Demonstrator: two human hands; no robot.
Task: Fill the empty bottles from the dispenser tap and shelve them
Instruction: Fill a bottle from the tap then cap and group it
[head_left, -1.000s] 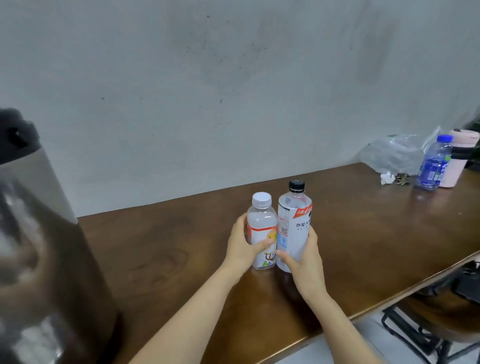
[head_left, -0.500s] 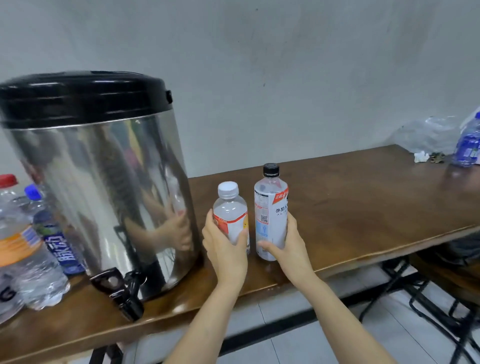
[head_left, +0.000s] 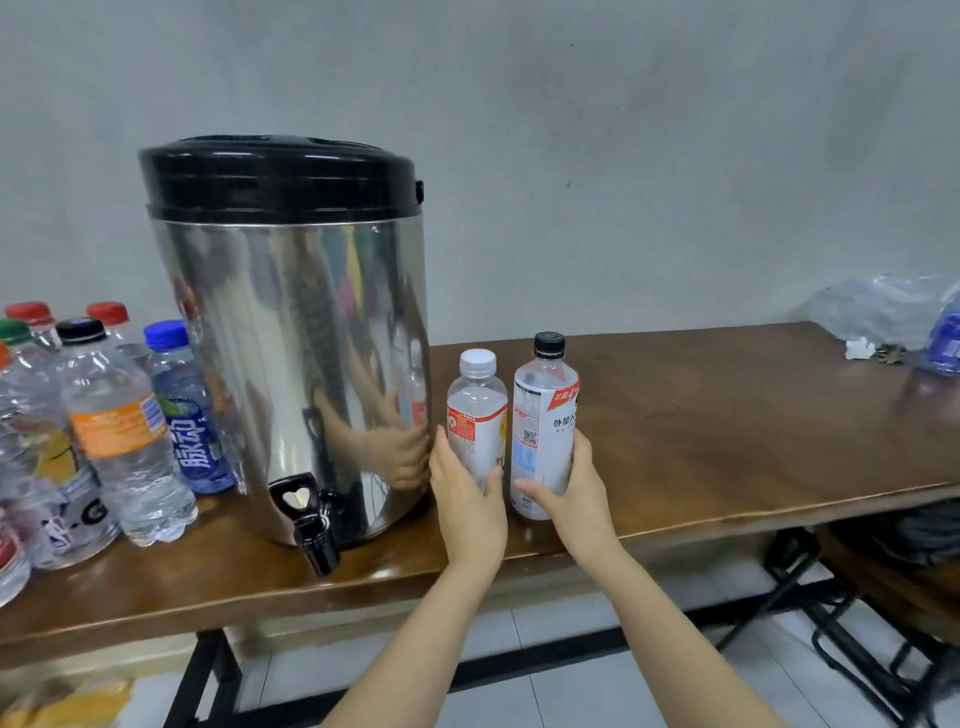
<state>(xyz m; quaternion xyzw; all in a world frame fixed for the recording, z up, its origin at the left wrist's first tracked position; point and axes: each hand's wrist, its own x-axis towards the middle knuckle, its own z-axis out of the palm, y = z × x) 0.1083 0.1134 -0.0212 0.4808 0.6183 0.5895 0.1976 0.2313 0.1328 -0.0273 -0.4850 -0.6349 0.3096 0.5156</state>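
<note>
Wooden table (head_left: 727, 441) held both bottles upright right beside the dispenser (head_left: 291, 338): left hand (head_left: 467, 499) gripped the white-capped bottle (head_left: 477, 410), right hand (head_left: 571, 493) the black-capped bottle (head_left: 545, 415).

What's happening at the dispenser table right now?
A person holds two capped bottles upright, side by side, just right of the steel dispenser: the left hand grips the white-capped bottle, the right hand the taller black-capped bottle. Neither is under the tap, which juts over the table front edge. More bottles stand left of the dispenser.
</note>
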